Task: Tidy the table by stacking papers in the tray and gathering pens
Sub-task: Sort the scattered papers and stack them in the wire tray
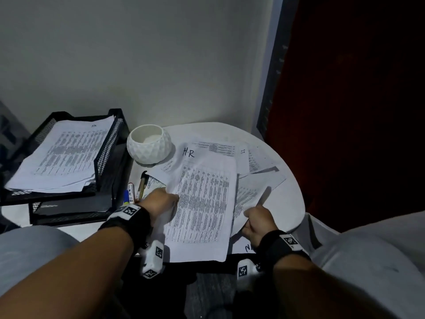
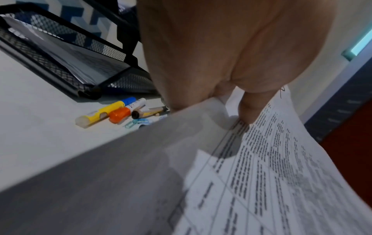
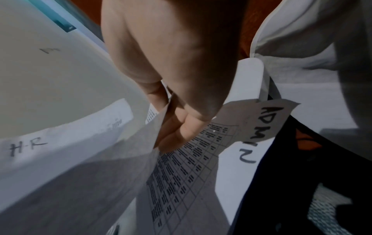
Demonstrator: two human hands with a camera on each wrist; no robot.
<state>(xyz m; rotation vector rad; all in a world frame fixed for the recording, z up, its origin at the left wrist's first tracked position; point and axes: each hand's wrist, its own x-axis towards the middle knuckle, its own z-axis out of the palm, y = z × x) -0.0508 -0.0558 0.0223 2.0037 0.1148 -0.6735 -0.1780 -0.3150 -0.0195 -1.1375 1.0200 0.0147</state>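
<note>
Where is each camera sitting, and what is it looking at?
Head: worn up high, looking down at the round table; both forearms show.
Left wrist: along the left hand pinching the H-R sheet; pens beyond.
Right wrist: along the right hand gripping the ADMIN sheet.
Shared: the H-R sheet appears in all three.

A right hand (image 3: pixel 181 76) pinches a printed sheet (image 3: pixel 181 171) marked "ADMIN", beside a page (image 3: pixel 60 146) labelled "H-R".
</note>
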